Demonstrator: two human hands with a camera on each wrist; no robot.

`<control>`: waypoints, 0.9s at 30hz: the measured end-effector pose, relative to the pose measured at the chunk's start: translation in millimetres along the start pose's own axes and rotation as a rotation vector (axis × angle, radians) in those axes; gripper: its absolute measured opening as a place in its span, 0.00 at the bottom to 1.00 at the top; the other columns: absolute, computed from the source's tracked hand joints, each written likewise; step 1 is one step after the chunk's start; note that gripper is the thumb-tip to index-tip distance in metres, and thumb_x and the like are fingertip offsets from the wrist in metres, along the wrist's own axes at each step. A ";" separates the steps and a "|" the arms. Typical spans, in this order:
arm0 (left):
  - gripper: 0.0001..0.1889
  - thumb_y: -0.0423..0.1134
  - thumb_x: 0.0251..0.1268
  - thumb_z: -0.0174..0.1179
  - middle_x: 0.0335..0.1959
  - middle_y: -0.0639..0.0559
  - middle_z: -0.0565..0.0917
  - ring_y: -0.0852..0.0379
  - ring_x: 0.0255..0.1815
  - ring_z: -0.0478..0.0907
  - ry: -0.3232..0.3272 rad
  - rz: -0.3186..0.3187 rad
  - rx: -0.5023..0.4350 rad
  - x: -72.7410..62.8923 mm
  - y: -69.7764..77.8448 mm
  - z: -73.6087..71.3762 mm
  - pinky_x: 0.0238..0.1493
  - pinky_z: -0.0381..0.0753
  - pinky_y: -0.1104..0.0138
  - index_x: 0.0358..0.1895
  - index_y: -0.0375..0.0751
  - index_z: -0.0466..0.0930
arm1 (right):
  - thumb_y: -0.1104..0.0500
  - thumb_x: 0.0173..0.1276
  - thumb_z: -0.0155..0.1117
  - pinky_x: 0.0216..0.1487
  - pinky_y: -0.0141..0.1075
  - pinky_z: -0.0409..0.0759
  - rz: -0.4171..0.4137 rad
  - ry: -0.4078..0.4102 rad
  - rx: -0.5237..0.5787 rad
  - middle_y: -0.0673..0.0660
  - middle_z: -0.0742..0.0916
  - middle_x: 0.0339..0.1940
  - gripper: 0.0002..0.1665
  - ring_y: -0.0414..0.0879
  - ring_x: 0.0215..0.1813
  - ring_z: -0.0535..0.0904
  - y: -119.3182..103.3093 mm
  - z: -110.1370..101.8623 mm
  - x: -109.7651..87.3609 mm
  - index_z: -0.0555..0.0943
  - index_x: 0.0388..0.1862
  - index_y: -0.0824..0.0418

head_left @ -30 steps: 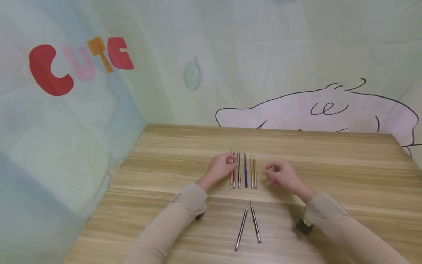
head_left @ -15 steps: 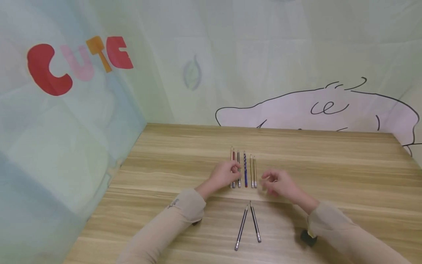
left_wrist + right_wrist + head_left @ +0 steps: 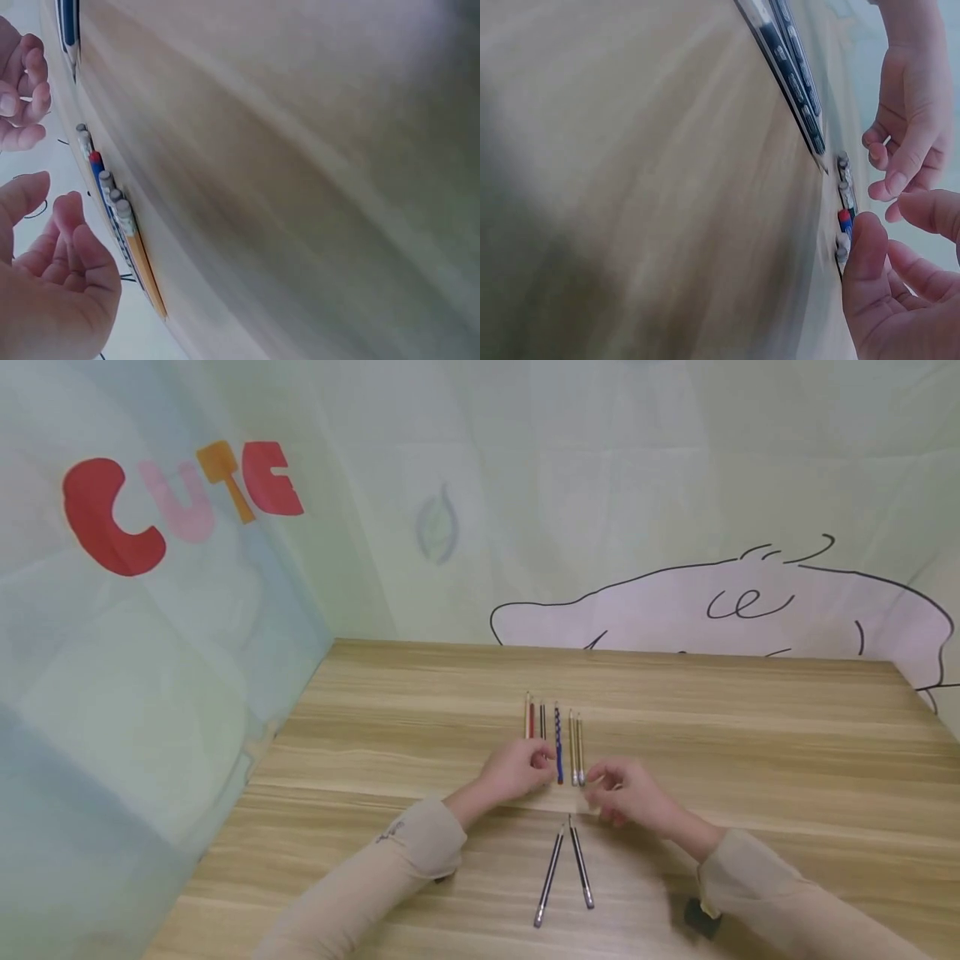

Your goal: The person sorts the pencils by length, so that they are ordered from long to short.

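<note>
A row of pencils lies side by side mid-table. From the left come a pale wooden pencil point(image 3: 527, 714), a red pencil point(image 3: 532, 720), a black pencil point(image 3: 543, 722), a blue patterned pencil point(image 3: 558, 758) and two gold pencils point(image 3: 574, 752). My left hand point(image 3: 516, 770) hovers over the eraser ends of the left three, hiding them in the head view, its fingers loosely bent around nothing. Just right of the gold pencils' eraser ends is my right hand point(image 3: 628, 792), fingers relaxed and holding nothing. Both wrist views show a gap between thumb and fingers.
Nearer the body, two dark striped pencils point(image 3: 550, 877) lie slanted, tips close together and eraser ends apart. The wooden table point(image 3: 360, 727) meets a printed cloth backdrop point(image 3: 390, 527) at the back and left.
Both hands have drawn back toward the body; the left has also shifted right, from the red pencil's upper part to the row's eraser ends. The right hand has moved slightly left. The pencils lie unmoved.
</note>
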State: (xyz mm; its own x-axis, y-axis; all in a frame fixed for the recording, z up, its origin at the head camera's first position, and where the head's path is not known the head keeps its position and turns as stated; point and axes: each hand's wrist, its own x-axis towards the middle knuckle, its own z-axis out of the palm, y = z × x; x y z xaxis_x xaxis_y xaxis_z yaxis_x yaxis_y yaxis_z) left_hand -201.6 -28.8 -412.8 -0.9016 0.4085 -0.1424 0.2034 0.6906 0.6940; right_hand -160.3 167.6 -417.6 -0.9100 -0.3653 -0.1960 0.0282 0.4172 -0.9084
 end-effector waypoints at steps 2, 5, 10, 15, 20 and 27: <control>0.12 0.38 0.51 0.61 0.30 0.54 0.80 0.64 0.29 0.74 -0.003 0.010 0.014 -1.5 0.1 1.1 0.29 0.74 0.76 0.41 0.43 0.77 | 0.65 0.54 0.59 0.20 0.35 0.77 0.002 -0.009 0.000 0.62 0.80 0.26 0.18 0.46 0.21 0.75 -0.5 1.5 -1.9 0.72 0.44 0.72; 0.11 0.38 0.50 0.61 0.30 0.55 0.80 0.63 0.29 0.75 -0.006 0.016 0.031 -4.2 0.9 2.5 0.29 0.74 0.75 0.39 0.43 0.78 | 0.64 0.55 0.59 0.20 0.35 0.77 0.009 -0.018 -0.009 0.61 0.80 0.26 0.18 0.45 0.21 0.75 -0.5 3.7 -4.2 0.72 0.44 0.71; 0.11 0.38 0.50 0.61 0.31 0.54 0.81 0.63 0.29 0.75 -0.020 0.018 0.048 -10.7 2.8 3.9 0.30 0.73 0.75 0.38 0.44 0.78 | 0.63 0.55 0.60 0.20 0.35 0.77 0.031 -0.027 -0.016 0.60 0.80 0.25 0.19 0.44 0.22 0.75 0.6 7.5 -7.2 0.72 0.44 0.70; 0.10 0.38 0.50 0.61 0.30 0.54 0.81 0.64 0.27 0.74 -0.058 0.006 -0.003 -17.6 3.2 5.2 0.28 0.74 0.75 0.38 0.43 0.77 | 0.62 0.55 0.60 0.20 0.35 0.77 0.032 -0.039 -0.004 0.59 0.80 0.25 0.18 0.45 0.22 0.75 2.0 10.9 -11.8 0.72 0.44 0.70; 0.12 0.39 0.50 0.62 0.31 0.54 0.82 0.64 0.30 0.75 -0.072 -0.002 -0.008 -23.7 2.3 7.6 0.32 0.74 0.76 0.40 0.42 0.78 | 0.62 0.56 0.60 0.20 0.35 0.76 0.015 -0.058 -0.002 0.59 0.79 0.24 0.17 0.45 0.21 0.74 3.9 13.3 -16.0 0.73 0.43 0.70; 0.12 0.38 0.49 0.63 0.29 0.54 0.82 0.63 0.30 0.77 -0.099 0.007 -0.020 -30.8 1.6 10.3 0.32 0.74 0.76 0.39 0.41 0.77 | 0.63 0.56 0.60 0.20 0.34 0.76 0.038 -0.072 -0.007 0.58 0.79 0.22 0.15 0.44 0.20 0.74 6.5 20.4 -21.2 0.73 0.41 0.69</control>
State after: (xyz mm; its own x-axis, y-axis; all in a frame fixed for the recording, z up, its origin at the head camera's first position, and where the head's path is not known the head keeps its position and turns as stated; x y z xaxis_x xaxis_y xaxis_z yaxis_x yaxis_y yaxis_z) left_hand -169.6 -34.1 -414.6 -0.8577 0.4712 -0.2058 0.2010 0.6756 0.7094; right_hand -132.5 161.1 -426.9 -0.8763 -0.4076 -0.2569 0.0595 0.4376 -0.8972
